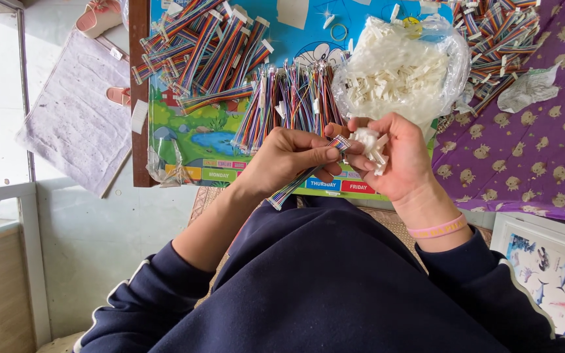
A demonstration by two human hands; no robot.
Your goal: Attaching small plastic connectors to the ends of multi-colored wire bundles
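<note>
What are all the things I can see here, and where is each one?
ribbon cable: one, rainbow-striped, held in the left hand.
white connectors: a small handful, in the right palm.
bag of connectors: one, clear plastic, white parts inside, beyond the right hand.
cable piles: several heaps, rainbow-striped, across the board's far side and top right.
picture board: one, blue and green cartoon print, under the cables.
purple cloth: one, with pale animal shapes, right.
grey mat: one, on the floor, left.
sandals: two, pinkish, near the mat.
wristband: one, pink, right wrist.
left hand: pinching the cable.
right hand: cupping connectors.
</note>
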